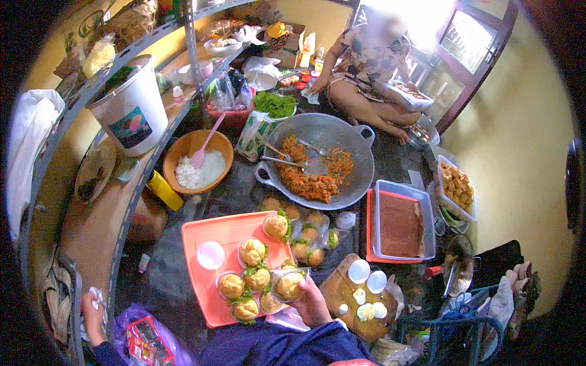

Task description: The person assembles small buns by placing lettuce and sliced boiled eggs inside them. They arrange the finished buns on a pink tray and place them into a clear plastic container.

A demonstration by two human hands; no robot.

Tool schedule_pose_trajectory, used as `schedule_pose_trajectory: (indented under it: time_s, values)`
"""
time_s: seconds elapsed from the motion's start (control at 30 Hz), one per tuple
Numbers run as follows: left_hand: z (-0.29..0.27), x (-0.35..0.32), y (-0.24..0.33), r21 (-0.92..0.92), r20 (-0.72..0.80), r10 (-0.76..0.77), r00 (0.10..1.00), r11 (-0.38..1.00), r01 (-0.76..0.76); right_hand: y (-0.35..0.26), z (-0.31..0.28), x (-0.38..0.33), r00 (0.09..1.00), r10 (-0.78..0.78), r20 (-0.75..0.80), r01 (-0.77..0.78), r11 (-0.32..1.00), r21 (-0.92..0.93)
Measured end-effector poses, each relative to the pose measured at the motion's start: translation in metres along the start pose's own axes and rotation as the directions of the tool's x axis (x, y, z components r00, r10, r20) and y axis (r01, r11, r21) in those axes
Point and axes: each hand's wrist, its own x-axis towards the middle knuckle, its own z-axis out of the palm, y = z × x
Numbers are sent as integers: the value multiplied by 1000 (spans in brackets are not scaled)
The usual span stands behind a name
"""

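Note:
My right hand (pixel 312 305) grips a small clear plastic container with a filled bun (pixel 289 284) in it, above the near right corner of an orange tray (pixel 201 299). On the tray stand several golden buns with green lettuce (pixel 252 251) in clear cups, and a round pale disc (pixel 210 255). Far to the left, my left hand (pixel 93 320) is closed on a crumpled white tissue or cloth (pixel 96 299), beside the shelf's metal edge. More packed buns (pixel 310 232) stand just beyond the tray.
A large wok (pixel 360 174) holds orange filling and spoons. Left of it sits an orange bowl (pixel 171 152) with white food. A wooden board (pixel 332 299) carries egg pieces; a clear box (pixel 431 244) holds brown cake. Another person (pixel 372 67) sits at the back.

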Motion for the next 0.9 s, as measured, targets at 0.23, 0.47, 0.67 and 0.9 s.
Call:
schedule_pose_trajectory:
  time_s: [0.23, 0.47, 0.67, 0.9]
  values:
    - [-29, -61, -63, 201, 205, -287, 936, 948, 247, 7, -6, 9, 998, 48, 36, -48, 999, 4]
    - [-32, -42, 2, 109, 6, -151, 988, 983, 150, 6, -5, 7, 998, 36, 51, -36, 999, -1]
    - [-12, -24, 33, -204, 0, 63, 998, 977, -61, 4, 1, 3, 999, 37, 28, -37, 999, -16]
    - [-37, -43, 7, 287, 449, -448, 773, 892, 350, 3, 3, 1, 998, 23, 58, -18, 996, -88]
